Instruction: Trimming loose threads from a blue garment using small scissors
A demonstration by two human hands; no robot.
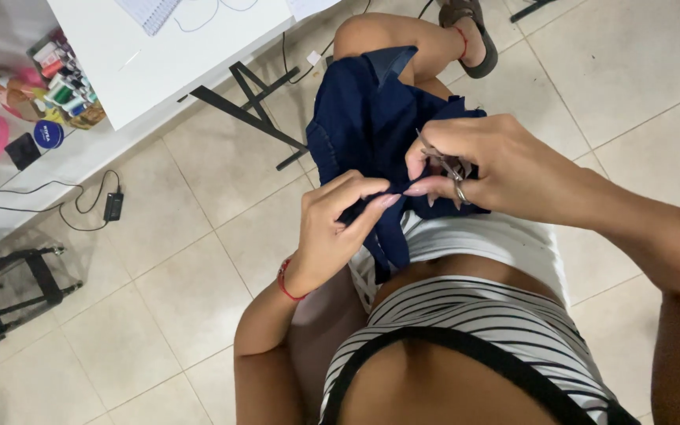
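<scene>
A dark blue garment (pixel 364 126) lies across my lap and raised knee. My left hand (pixel 336 228) pinches a fold of the dark blue fabric between thumb and fingers. My right hand (pixel 489 161) is closed around small metal scissors (pixel 444 164), whose blades point at the pinched fabric just right of my left fingertips. A red string bracelet circles my left wrist. The scissor tips are partly hidden by my fingers.
A white table (pixel 159 55) on black folding legs (pixel 253 110) stands at the upper left. Spools of thread (pixel 60 79) and small items sit on a low white shelf beside it. A black cable and adapter (pixel 113 206) lie on the tiled floor. My sandalled foot (pixel 470 31) rests ahead.
</scene>
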